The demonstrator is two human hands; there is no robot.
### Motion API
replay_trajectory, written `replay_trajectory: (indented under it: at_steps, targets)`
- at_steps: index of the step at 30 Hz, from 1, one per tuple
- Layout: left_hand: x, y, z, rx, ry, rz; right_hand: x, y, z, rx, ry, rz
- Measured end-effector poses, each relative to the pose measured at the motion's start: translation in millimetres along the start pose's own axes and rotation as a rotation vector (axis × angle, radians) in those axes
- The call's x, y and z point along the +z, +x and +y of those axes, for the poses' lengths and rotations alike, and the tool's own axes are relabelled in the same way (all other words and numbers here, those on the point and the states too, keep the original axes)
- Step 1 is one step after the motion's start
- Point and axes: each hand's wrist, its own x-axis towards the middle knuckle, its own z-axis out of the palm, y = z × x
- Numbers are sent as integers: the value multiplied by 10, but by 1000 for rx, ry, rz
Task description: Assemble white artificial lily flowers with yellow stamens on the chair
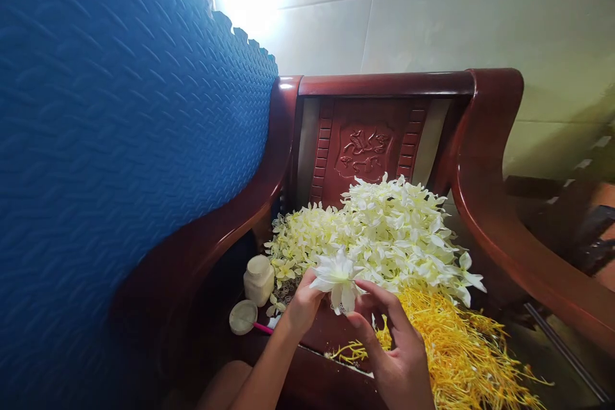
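A white artificial flower (pixel 335 275) with layered petals is held up over the chair seat. My left hand (pixel 303 307) grips it from the left, its fingertips partly hidden behind the petals. On the right side, my right hand (pixel 391 333) has its thumb and index finger at the flower's edge; whether they pinch a petal or only touch it is hard to see. Behind the flower lies a big heap of white petal pieces (pixel 398 230), with smaller pale yellow-green blossoms (pixel 307 230) to its left. Yellow stamen strands (pixel 461 352) are piled beside my right hand.
An open white jar (pixel 259 280) stands left of my hands, and its lid (pixel 243 317) lies before it with a pink-handled brush (pixel 262 328). The wooden chair (pixel 384 84) has curved armrests on both sides. A blue foam mat (pixel 134 128) rises along the left.
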Motion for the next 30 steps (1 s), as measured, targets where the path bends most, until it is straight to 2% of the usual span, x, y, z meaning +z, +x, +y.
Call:
replay_trajectory:
  at_steps: [6,11,13,17,24,30]
  targets:
    - [0,-8,2,-11,-9,-28,-44,36,11,-43,-136,28]
    - [-45,-7,-58,-10,17,-60,-85,144,77,-286,-220,-33]
    - [-65,-1,-90,-12,27,-59,-97,176,91,-332,-232,-71]
    - [-73,6,-107,-17,60,-77,-102,192,90,-338,-232,-78]
    - [-13,-15,1,9,114,-152,-91,190,49,-306,-248,-46]
    - [-45,-5,-22,-4,112,-159,-99,202,50,-318,-254,-52]
